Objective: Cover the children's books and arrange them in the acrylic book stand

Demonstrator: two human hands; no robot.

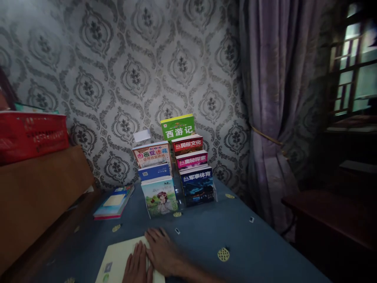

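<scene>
A pale cream book or booklet (pixel 116 256) lies on the blue cloth at the near edge of the view, with a small square mark and a green round mark at its lower left. Across its right part rests my left hand (pixel 137 262), flat, fingers stretched out. My right hand (pixel 161 250) sits at the book's upper right edge, touching it beside the left hand. Its fingers point left and look slightly bent, a bit blurred. Beyond the hands stand two rows of upright books: a girl-and-meadow cover (pixel 160 198) in front on the left, a dark blue cover (pixel 198 186) on the right.
A small stack of books (pixel 113 203) lies at the left on the blue tablecloth (pixel 203 239). A brown cardboard box (pixel 44 196) carries a red basket (pixel 32 135). A green book (pixel 178 125) stands at the back by the wall. A purple curtain (pixel 273 98) hangs right.
</scene>
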